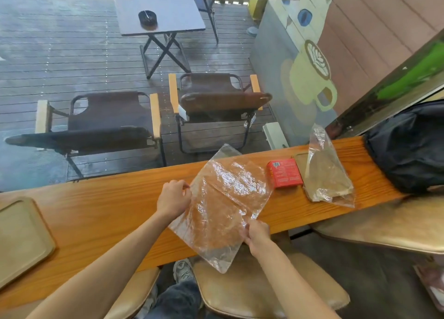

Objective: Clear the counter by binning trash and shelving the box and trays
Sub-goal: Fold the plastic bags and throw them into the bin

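Observation:
A large clear plastic bag point(223, 205) lies spread over the wooden counter point(108, 213), its lower corner hanging past the front edge. My left hand point(173, 198) pinches the bag's left edge. My right hand point(257, 237) grips its lower right edge. To the right of the bag sits a small red box point(284, 173). Beyond the box a second clear plastic bag point(324, 172) stands crumpled on a tan tray point(300, 158) that is mostly hidden under it. Another tan tray point(21, 237) rests at the counter's left end.
A black bag point(408, 145) sits at the counter's right end. Tan padded stools point(252, 292) stand below the front edge, another at right point(384, 227). Beyond the counter are two folding chairs point(211, 102) and a small table point(158, 13) on a wooden deck.

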